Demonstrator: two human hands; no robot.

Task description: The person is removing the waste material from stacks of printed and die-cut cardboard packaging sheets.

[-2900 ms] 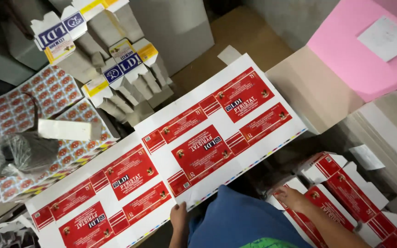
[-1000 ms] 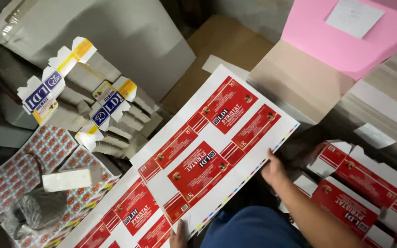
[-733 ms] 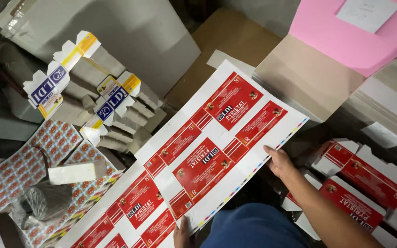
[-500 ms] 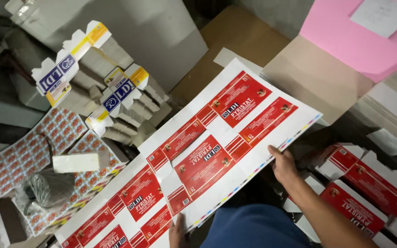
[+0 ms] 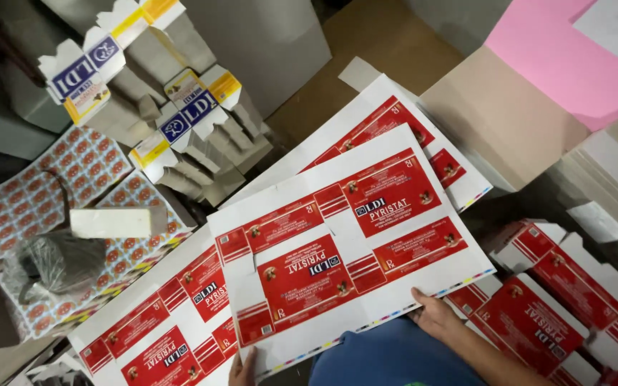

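Two hands hold one printed sheet (image 5: 345, 246) of uncut red-and-white carton blanks, lifted a little and turned askew over the stack of like sheets (image 5: 173, 322) beneath it. The right hand (image 5: 434, 314) grips the sheet's near edge close to its right corner, fingers curled under the card and thumb pressed on top beside the strip of small colour marks. The left hand (image 5: 241, 368) shows only at the bottom edge of the view, its fingers pinched on the sheet's lower left corner. A further sheet of the same print (image 5: 409, 129) pokes out from behind the held one, toward the far right. A blue-clothed knee (image 5: 388, 357) sits just below the sheet between the two hands. To the right lie cut red carton blanks (image 5: 545, 314) in loose piles. On the left, flat sheets with a small red-and-white repeating pattern (image 5: 37, 193) carry a pale rectangular block (image 5: 112, 223) and a crumpled grey plastic bag (image 5: 55, 261). Above them stand fanned stacks of blue, yellow and white die-cut cartons (image 5: 180, 121). A pink sheet (image 5: 566, 64) lies on brown board at the upper right.
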